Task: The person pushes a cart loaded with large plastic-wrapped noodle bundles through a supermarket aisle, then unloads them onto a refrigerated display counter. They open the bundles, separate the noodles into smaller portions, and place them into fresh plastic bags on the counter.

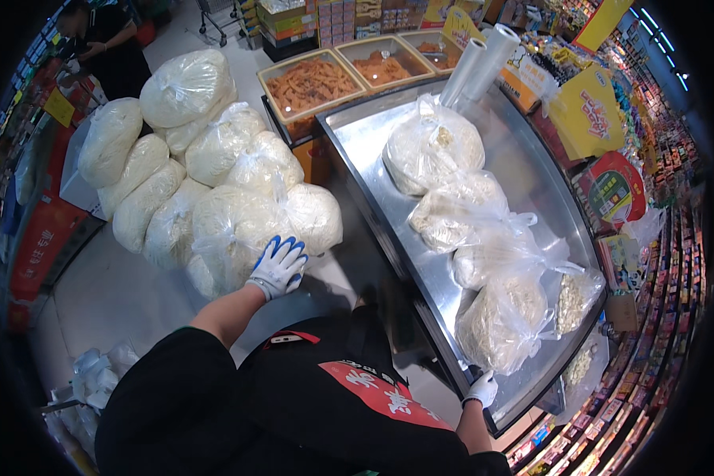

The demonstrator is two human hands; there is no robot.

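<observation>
My left hand (278,266), in a white glove with blue-coated fingertips, lies flat with fingers apart against a clear plastic bag of pale, shredded-looking food (312,219). More such bags (184,89) are piled to its left and beyond it. At the near corner of a stainless steel display counter (392,238), my right hand (482,390), also gloved in white, rests by the rim; its fingers are partly hidden, so its grip is unclear. A tied bag of pale food (503,324) sits just above that hand, with several more bags (434,149) in a row along the counter.
Tubs of orange-brown food (312,83) stand beyond the counter, beside rolls of clear plastic bags (491,59). Packed shelves (648,333) curve along the right. A person in dark clothes (104,44) stands at upper left. Plastic bags (95,381) hang at lower left.
</observation>
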